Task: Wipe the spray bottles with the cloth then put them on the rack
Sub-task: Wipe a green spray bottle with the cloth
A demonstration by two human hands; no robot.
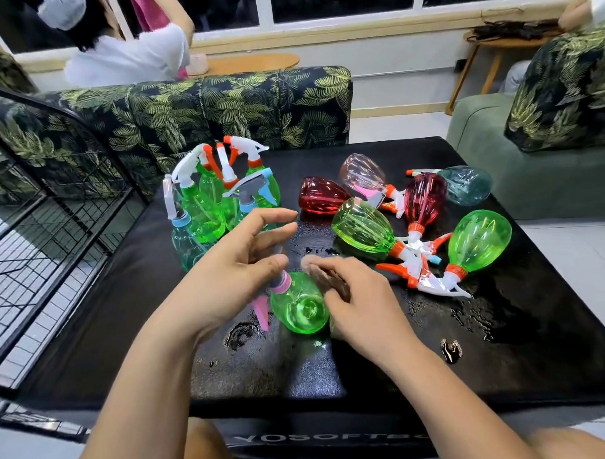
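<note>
Table top point(504, 359): black, filling the lower middle of the frame; wet patches around the centre and lower right.
Green bottle point(300, 311): centre of frame, lying on the table top between both hands, base toward the camera, pink collar and pink trigger at its upper left.
Cloth point(330, 283): brownish, blurred, lying against the upper right side of the green bottle.
Right hand point(358, 306): right of centre, fingers curled over the cloth, pressing it to the green bottle.
Left hand point(233, 266): left of centre, fingers spread and bent, thumb just beside the pink collar; cannot tell whether gripping the spray head.
Lying bottles point(362, 227): six, right of centre; green, red, pink and pale blue, on their sides, triggers tangled together.
Standing bottles point(204, 212): upper left of centre, a tight upright cluster, mostly green.
Rack point(53, 210): black wire, left edge of frame, beside the table top.
Sofa point(221, 108): leaf-patterned, beyond the table top.
Person in white point(127, 57): upper left, behind the sofa.
</note>
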